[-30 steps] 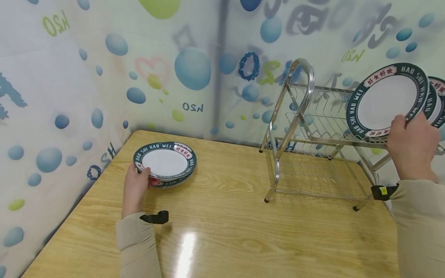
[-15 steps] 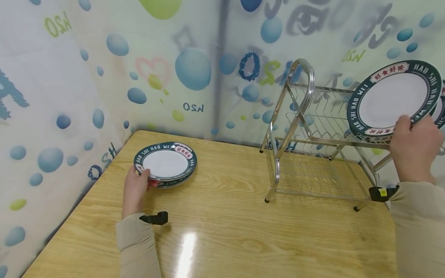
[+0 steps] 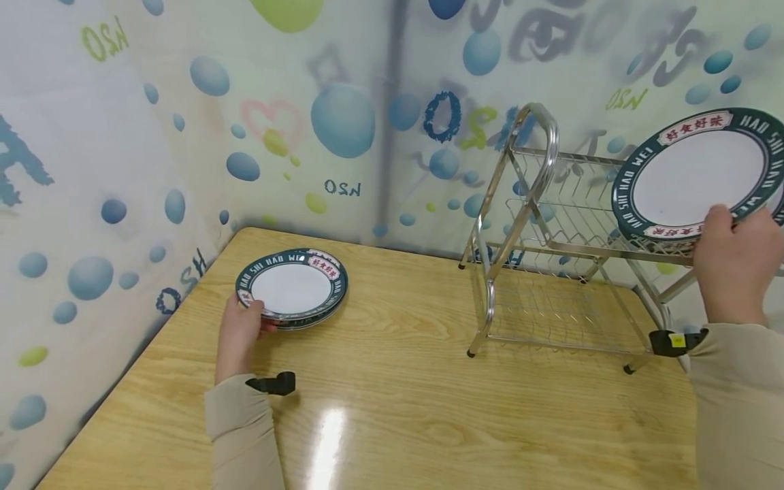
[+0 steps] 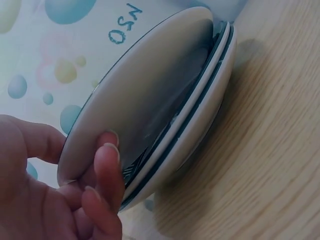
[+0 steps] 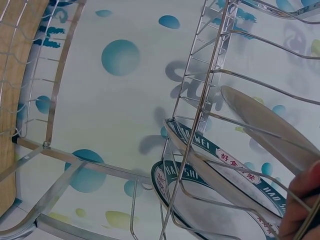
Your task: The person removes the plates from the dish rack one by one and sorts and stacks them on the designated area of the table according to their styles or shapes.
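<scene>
At the left of the table, my left hand (image 3: 237, 337) pinches the near-left rim of the top plate (image 3: 290, 287), white with a dark green lettered border. In the left wrist view this plate tilts up on my side, apart from the stacked plates (image 4: 204, 122) beneath it. On the right, my right hand (image 3: 738, 265) grips a matching plate (image 3: 698, 177) by its lower rim, thumb on its face, at the upper tier of a metal dish rack (image 3: 612, 251). The right wrist view shows two more plates (image 5: 245, 175) leaning among the rack wires, beyond the held one.
The rack's lower wire tier stands just above the wooden table (image 3: 392, 408) on black-tipped legs. Behind the table hangs a patterned backdrop (image 3: 275, 102) with blue and green bubbles, close to the rack's back. Light glares off the table near the front.
The right hand and its plate have shifted slightly right, covering more of the plates behind. At the left, the gap under the raised top plate looks narrower; the left hand has barely moved.
</scene>
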Available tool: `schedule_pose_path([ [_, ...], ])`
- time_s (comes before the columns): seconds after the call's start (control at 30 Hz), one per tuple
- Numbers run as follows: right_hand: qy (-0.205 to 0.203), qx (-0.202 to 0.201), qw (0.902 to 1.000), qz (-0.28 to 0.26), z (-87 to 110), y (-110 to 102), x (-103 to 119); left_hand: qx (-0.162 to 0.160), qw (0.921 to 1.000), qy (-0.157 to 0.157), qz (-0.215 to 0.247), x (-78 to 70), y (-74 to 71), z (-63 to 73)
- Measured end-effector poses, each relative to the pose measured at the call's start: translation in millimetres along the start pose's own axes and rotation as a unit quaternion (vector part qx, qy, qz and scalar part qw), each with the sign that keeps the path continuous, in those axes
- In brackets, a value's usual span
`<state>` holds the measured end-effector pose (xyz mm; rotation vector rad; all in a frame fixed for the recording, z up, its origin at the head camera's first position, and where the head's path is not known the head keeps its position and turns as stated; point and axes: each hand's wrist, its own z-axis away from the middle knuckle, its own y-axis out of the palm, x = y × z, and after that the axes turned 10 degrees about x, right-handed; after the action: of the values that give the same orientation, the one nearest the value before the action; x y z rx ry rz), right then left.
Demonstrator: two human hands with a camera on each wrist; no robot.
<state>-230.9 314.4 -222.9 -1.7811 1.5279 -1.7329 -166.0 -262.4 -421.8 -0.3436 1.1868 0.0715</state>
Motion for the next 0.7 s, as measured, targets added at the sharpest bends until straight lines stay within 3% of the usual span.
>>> schedule_pose_path([
  [0.33,0.014,-0.002,0.9995,-0.030,-1.8,-2.0,-4.3,0.021,0.9997,0.000,-0.009,2.2,1.6,-2.5],
  [0.57,-0.007,0.000,0.9947,-0.103,-0.1,-2.7,-2.7,0.033,0.9994,0.001,-0.002,4.3,1.3,-3.7],
  [0.7,0.001,0.002,0.9918,-0.128,-0.1,-2.4,-2.5,0.034,0.9994,0.003,-0.002,5.7,0.9,-5.1],
])
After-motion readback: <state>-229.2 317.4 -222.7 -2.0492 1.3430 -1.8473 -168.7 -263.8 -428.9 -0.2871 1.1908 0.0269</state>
